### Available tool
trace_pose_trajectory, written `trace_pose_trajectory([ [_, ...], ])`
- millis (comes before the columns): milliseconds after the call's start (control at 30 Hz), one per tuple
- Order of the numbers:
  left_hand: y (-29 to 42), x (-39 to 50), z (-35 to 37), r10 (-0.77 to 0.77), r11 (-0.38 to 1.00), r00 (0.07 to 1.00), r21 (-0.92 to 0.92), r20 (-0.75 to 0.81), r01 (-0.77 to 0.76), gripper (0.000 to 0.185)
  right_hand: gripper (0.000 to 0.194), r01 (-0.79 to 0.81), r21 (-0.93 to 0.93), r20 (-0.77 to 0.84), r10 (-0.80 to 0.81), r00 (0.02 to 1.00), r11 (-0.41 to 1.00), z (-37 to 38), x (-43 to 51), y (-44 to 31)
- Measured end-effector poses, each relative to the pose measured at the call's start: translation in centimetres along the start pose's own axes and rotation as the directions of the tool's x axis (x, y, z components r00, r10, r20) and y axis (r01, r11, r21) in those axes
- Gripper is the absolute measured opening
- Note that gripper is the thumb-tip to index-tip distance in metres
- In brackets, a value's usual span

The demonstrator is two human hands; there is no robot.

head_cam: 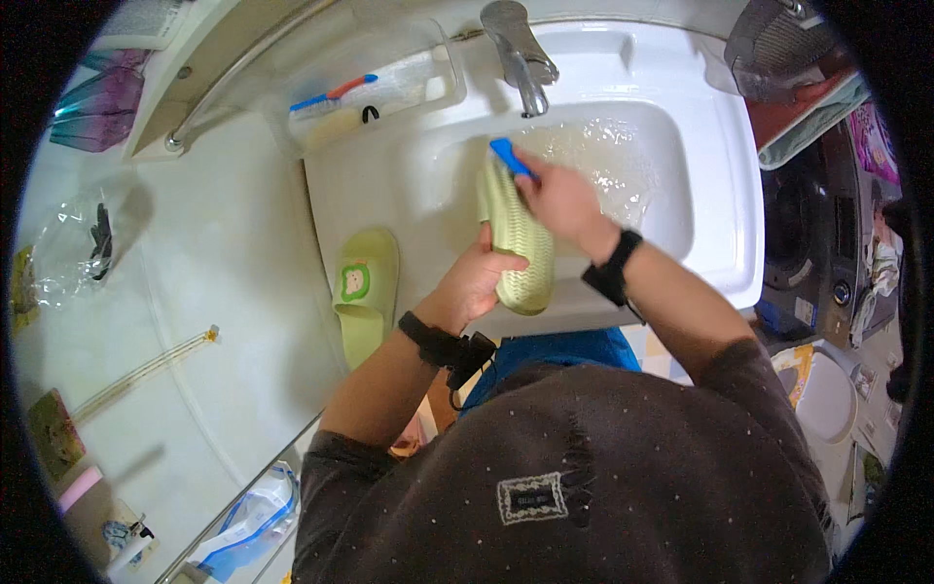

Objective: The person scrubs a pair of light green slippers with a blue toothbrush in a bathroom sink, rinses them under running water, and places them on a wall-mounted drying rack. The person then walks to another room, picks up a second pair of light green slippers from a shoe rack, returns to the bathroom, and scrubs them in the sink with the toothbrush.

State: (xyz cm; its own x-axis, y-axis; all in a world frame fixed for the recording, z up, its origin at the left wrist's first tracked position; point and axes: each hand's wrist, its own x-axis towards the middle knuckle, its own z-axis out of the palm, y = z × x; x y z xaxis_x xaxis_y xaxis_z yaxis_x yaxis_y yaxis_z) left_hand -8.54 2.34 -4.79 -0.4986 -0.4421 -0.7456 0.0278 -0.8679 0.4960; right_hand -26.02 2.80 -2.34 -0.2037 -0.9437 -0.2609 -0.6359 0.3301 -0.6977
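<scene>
Over the near left part of a white washbasin (719, 219), my left hand (474, 281) grips a pale green slipper (522, 226). Its ridged sole faces up, with my thumb lying across it. My right hand (560, 196) is closed around the handle of a blue brush (511, 157), held against the far end of the sole; its bristles are mostly hidden. A second green slipper (368, 263) with a cartoon patch rests upright at the basin's left edge. Cloudy water (613, 164) with bubbles lies in the bowl.
A chrome faucet (522, 62) stands behind the bowl. A clear tray (452, 73) at the back left holds an orange and blue brush (334, 93). A washing machine (792, 219) is at the right, with a lidded bin (824, 398) below it. A metal rail (226, 80) runs along the left wall.
</scene>
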Motion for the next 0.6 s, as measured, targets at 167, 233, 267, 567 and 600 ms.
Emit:
trace_pose_trajectory([
  [167, 0.1, -0.2, -1.2, 0.006, 0.995, 1.000, -0.096, 0.015, -0.004, 0.069, 0.043, 0.168, -0.045, 0.147, -0.160, 0.976, 0.985, 1.9, -3.3, 0.4],
  [233, -0.4, -0.5, -1.1, 0.012, 0.995, 0.997, -0.097, 0.070, -0.005, 0.068, 0.043, 0.123, -0.081, 0.105, -0.114, 0.988, 0.989, 2.6, -0.9, 1.5],
  [267, -0.6, -0.8, -0.9, 0.006, 0.998, 0.998, -0.068, 0.060, -0.001, 0.071, 0.043, 0.095, -0.021, -0.007, -0.095, 0.995, 0.995, 2.9, -0.5, 1.7],
  [567, -1.1, -1.9, -1.5, 0.003, 0.996, 0.996, -0.090, 0.094, 0.006, 0.074, 0.042, 0.089, -0.127, 0.132, -0.072, 0.989, 0.988, 2.2, -2.9, 0.4],
  [600, -1.6, -2.1, -1.3, -0.012, 0.998, 0.995, -0.064, 0.101, 0.019, 0.074, 0.042, 0.048, -0.142, 0.110, -0.032, 0.993, 0.989, 2.5, -2.1, 1.4],
])
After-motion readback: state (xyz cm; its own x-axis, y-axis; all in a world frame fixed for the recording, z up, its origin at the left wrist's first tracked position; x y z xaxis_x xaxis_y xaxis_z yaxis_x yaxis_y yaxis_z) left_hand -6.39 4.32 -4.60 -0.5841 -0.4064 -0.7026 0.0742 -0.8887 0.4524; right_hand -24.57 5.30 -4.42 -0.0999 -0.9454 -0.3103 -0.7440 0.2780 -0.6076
